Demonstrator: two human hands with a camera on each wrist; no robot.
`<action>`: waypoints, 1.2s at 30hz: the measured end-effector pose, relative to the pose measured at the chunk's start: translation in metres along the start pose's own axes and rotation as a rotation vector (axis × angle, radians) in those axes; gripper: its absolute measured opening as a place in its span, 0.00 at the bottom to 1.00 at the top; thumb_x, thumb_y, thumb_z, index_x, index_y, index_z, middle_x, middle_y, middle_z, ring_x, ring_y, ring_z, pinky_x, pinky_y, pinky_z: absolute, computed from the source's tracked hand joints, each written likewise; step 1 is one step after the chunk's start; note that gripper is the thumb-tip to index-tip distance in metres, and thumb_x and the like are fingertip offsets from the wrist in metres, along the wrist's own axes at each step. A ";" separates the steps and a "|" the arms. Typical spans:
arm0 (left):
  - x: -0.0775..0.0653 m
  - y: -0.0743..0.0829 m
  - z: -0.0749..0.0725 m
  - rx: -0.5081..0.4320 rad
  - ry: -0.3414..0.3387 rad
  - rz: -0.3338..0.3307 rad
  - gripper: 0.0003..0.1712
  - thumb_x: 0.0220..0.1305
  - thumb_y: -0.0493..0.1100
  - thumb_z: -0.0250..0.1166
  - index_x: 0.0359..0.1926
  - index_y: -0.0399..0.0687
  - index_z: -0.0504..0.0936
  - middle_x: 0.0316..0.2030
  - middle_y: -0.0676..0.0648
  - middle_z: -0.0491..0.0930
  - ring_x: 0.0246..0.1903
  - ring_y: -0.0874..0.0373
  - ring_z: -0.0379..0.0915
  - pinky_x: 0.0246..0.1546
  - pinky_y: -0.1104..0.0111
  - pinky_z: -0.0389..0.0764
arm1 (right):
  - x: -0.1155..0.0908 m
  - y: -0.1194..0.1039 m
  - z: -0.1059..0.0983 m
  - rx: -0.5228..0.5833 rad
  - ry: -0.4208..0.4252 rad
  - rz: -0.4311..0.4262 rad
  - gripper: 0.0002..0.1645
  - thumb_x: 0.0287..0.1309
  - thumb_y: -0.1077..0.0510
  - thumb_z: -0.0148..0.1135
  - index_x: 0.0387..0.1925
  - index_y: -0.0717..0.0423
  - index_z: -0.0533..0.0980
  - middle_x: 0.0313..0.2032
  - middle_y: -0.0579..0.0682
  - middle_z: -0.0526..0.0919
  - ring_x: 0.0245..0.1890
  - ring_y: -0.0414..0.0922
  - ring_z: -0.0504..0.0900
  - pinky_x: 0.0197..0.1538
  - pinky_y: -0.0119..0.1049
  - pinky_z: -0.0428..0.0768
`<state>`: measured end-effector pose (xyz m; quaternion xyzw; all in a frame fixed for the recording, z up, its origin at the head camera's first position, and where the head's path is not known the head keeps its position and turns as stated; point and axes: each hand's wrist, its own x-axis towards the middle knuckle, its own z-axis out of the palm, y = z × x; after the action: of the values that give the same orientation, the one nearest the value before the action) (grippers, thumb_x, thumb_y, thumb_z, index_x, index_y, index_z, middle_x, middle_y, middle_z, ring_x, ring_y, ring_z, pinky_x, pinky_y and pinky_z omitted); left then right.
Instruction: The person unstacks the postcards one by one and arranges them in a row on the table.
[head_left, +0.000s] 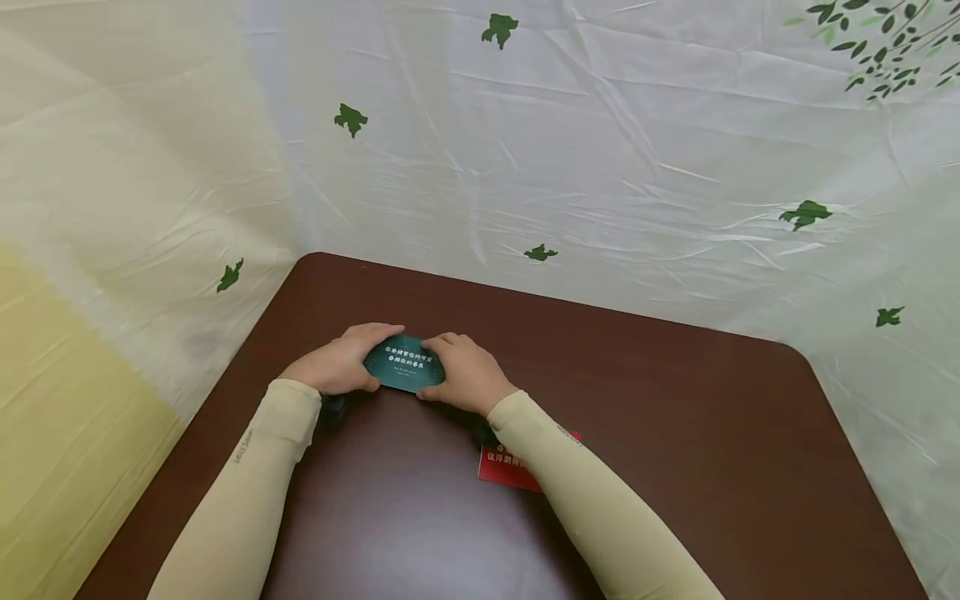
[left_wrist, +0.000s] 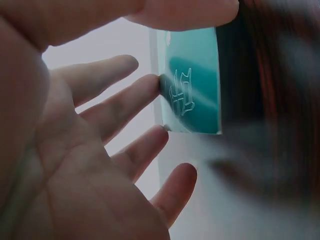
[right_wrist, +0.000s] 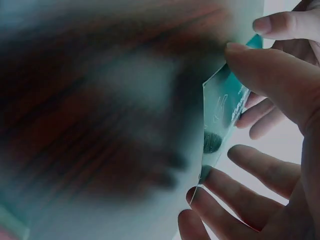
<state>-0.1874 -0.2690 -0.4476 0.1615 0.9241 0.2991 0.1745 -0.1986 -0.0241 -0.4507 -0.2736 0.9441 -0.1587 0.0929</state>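
A glossy teal card [head_left: 405, 364] with white lettering is held up between both hands over the left part of the table. My left hand [head_left: 337, 360] grips its left side, thumb on the near edge and fingers along the far one. Opposite it, my right hand [head_left: 474, 377] pinches the right side the same way. In the left wrist view the card [left_wrist: 197, 85] shows under the thumb, fingertips at its edge. The right wrist view has the card [right_wrist: 217, 112] tilted, with the right thumb [right_wrist: 265, 70] across it.
Partly hidden beneath the right sleeve [head_left: 592, 483], a red card [head_left: 510, 471] with pale lettering lies on the dark brown table [head_left: 675, 417]. White cloth [head_left: 637, 167] with green leaf prints hangs behind the table and along its sides. Small dark devices sit under both wrists.
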 end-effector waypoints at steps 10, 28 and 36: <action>0.006 -0.006 0.000 -0.024 -0.038 -0.033 0.55 0.67 0.37 0.72 0.87 0.54 0.54 0.86 0.41 0.53 0.83 0.36 0.48 0.75 0.37 0.67 | 0.004 0.002 0.002 -0.003 -0.013 -0.016 0.47 0.61 0.40 0.78 0.76 0.52 0.73 0.72 0.52 0.78 0.72 0.54 0.77 0.74 0.51 0.77; 0.003 0.011 0.006 -0.010 0.054 -0.053 0.66 0.56 0.46 0.78 0.88 0.50 0.48 0.88 0.36 0.40 0.84 0.29 0.39 0.76 0.23 0.52 | -0.029 0.023 -0.008 0.031 -0.009 0.045 0.57 0.63 0.26 0.69 0.82 0.51 0.65 0.83 0.58 0.62 0.83 0.59 0.61 0.83 0.63 0.57; 0.004 0.082 0.047 0.025 -0.020 0.198 0.68 0.59 0.52 0.80 0.89 0.53 0.45 0.88 0.44 0.45 0.87 0.39 0.42 0.79 0.34 0.60 | -0.107 0.063 -0.018 0.014 0.102 0.021 0.47 0.65 0.30 0.71 0.75 0.51 0.75 0.75 0.55 0.75 0.77 0.58 0.72 0.80 0.64 0.65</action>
<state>-0.1555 -0.1803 -0.4344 0.2573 0.9055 0.3016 0.1513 -0.1454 0.0892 -0.4463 -0.2546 0.9493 -0.1779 0.0479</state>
